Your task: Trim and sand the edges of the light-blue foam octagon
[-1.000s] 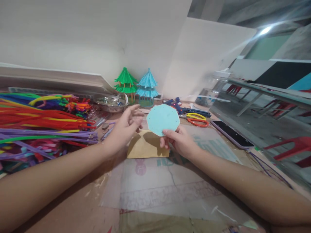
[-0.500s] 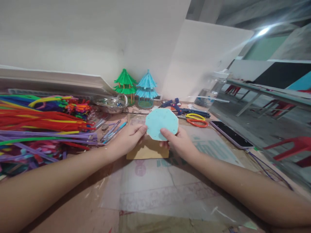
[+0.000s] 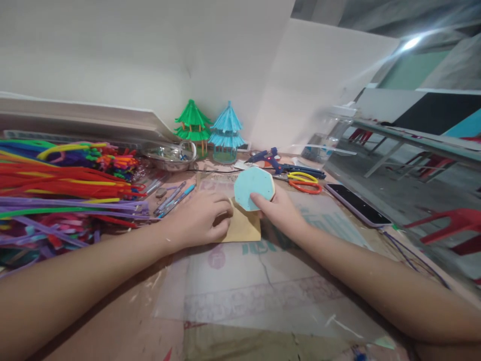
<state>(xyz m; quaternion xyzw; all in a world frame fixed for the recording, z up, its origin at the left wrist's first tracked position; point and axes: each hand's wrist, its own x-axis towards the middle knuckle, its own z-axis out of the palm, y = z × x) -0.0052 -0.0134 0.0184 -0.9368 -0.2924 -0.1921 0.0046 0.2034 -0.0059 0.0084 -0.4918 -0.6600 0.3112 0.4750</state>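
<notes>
A light-blue octagonal piece of board [image 3: 251, 183] with a pale edge and small dark dots near its rim is held tilted up in my right hand [image 3: 280, 208]. The right thumb presses on its blue face, while the other fingers are mostly hidden behind it. My left hand [image 3: 206, 218] is off the octagon, resting over the left part of a flat tan sheet [image 3: 244, 228]. Its fingers are bent, with a gap between thumb and forefinger and nothing seen between them. The tan sheet lies below the octagon on the plastic-covered table [image 3: 285, 296].
Pipe cleaners [image 3: 56, 175] are piled left, beside pens [image 3: 175, 200] and a metal bowl [image 3: 167, 156]. Green [image 3: 192, 120] and blue [image 3: 227, 125] tiered pagoda models stand behind. To the right are a glue gun [image 3: 268, 159], scissors [image 3: 303, 184] and a phone [image 3: 356, 204].
My left hand has let go of the octagon and moved down onto the tan sheet. The octagon has shifted slightly right and turned in my right hand.
</notes>
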